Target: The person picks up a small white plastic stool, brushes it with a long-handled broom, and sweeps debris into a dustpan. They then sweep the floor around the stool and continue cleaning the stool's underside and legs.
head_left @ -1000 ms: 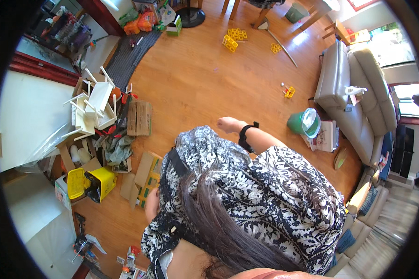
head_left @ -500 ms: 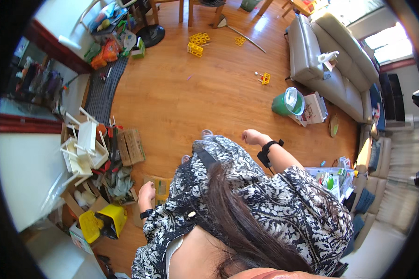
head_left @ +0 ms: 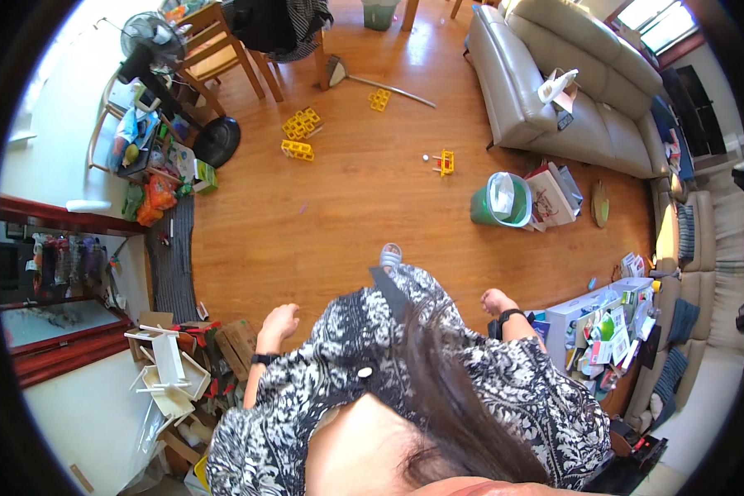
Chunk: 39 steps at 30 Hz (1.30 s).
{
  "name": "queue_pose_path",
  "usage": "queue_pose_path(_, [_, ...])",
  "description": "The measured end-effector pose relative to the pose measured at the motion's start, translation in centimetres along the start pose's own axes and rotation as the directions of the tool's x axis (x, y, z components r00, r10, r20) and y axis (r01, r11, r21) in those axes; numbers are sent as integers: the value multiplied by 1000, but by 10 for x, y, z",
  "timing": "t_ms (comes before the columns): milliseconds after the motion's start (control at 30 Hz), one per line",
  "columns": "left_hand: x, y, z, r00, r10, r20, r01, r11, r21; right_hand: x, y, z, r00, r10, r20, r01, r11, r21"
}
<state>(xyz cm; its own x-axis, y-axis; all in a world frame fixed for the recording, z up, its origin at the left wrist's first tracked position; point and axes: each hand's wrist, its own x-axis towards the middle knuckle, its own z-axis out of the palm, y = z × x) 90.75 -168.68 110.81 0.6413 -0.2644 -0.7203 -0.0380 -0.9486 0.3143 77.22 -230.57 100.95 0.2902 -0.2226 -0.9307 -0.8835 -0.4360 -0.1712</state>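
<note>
My left hand (head_left: 279,321) hangs in front of my left side with its fingers loosely apart and nothing in it. A dark band circles that wrist. My right hand (head_left: 496,302) is held low at my right side, its fingers curled in with no object showing. A dark strap with a small device (head_left: 504,321) sits on the right wrist. Neither hand touches anything. Nearest the right hand is a white bin of papers and packages (head_left: 566,318); near the left is a cardboard box (head_left: 236,347). One grey slipper (head_left: 391,255) shows below my patterned dress.
Yellow plastic racks (head_left: 302,124) lie on the wood floor, with a long-handled dustpan (head_left: 336,71) beyond. A green bucket (head_left: 481,205) stands ahead right, before a grey sofa (head_left: 504,91). At left are a fan base (head_left: 217,142), a dark mat (head_left: 172,256) and small white stools (head_left: 169,360).
I have moved forward across the floor; the racks, bucket and sofa sit nearer. My left hand has swung forward and my right hand back. Neither has picked anything up.
</note>
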Motion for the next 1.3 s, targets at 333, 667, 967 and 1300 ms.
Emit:
queue_pose_path(333, [143,159,-172,963,239,125,-223,966,-134,53,-220,-222,909,-417,8,392,848,-356])
queue_pose_path(667, [401,187,-278,890,153,430,77,878,-472,185,-473,-358,872,-436,-224,317,849,-422])
queue_pose_path(967, [595,283,-434,775,11,632,194,947,-255,382,-700,-489,970,-215,-114,123,837,-533])
queue_pose_path(1300, [670,270,-399,751,-243,614,628,549,-552,755,-783,-506,920,-266,-289,-48,654,-755])
